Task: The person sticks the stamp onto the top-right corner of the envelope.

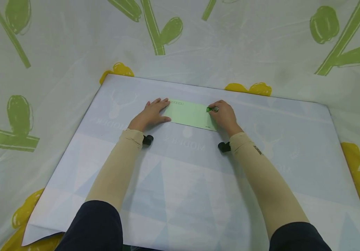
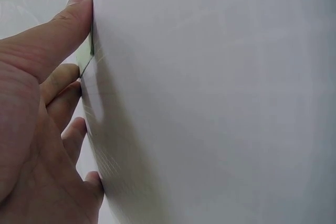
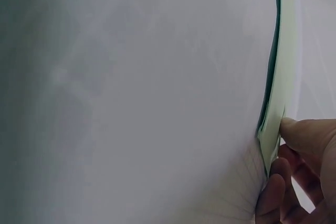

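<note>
A pale green envelope [image 1: 187, 113] lies flat on the table, with a row of small printed boxes at its upper left. My left hand [image 1: 151, 113] spreads its fingers at the left end, the thumb pressing on the lower left corner. In the left wrist view that thumb [image 2: 71, 17] rests along the envelope's edge. My right hand [image 1: 225, 115] has curled fingers at the upper right corner and pinches a small green stamp [image 1: 208, 109] against the paper, partly covering it. The right wrist view shows the right thumb [image 3: 302, 135] on the envelope [image 3: 281, 72], other fingers beside its edge.
A white and pale blue patterned cloth [image 1: 183, 181] covers the table under both forearms. Beyond the table's far edge hangs or lies a pale sheet [image 1: 73, 42] with green leaves and yellow flowers. Dark wrist cameras [image 1: 148, 140] sit under the beige sleeves.
</note>
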The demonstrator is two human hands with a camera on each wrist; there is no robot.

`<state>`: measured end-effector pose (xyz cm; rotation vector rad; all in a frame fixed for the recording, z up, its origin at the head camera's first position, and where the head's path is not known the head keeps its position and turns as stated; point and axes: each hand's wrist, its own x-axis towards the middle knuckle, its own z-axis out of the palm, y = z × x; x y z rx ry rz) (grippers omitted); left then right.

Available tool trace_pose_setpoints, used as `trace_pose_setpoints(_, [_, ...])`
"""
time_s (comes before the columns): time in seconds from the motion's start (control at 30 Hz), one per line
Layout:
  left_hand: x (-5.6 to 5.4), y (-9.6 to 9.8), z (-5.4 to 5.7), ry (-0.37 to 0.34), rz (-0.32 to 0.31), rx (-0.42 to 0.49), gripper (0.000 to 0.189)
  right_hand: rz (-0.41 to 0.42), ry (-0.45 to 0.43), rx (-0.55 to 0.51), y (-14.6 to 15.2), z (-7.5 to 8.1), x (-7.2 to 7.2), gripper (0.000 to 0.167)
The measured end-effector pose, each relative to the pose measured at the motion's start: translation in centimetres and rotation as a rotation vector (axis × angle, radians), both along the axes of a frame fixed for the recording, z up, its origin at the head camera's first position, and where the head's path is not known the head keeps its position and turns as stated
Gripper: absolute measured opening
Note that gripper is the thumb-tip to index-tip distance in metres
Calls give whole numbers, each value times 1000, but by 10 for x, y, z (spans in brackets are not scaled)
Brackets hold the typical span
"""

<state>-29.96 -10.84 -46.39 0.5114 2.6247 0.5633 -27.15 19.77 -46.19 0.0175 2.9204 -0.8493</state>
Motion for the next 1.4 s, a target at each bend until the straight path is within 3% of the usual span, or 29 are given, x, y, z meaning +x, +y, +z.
trace_pose_setpoints(0.53, [-1, -5, -7, 21, -13, 42, 87, 1, 10, 22, -1, 0, 5, 30])
trace_pose_setpoints(1.4, [0, -3, -3, 12, -6, 33, 86, -19, 7, -16, -2, 1, 5, 30])
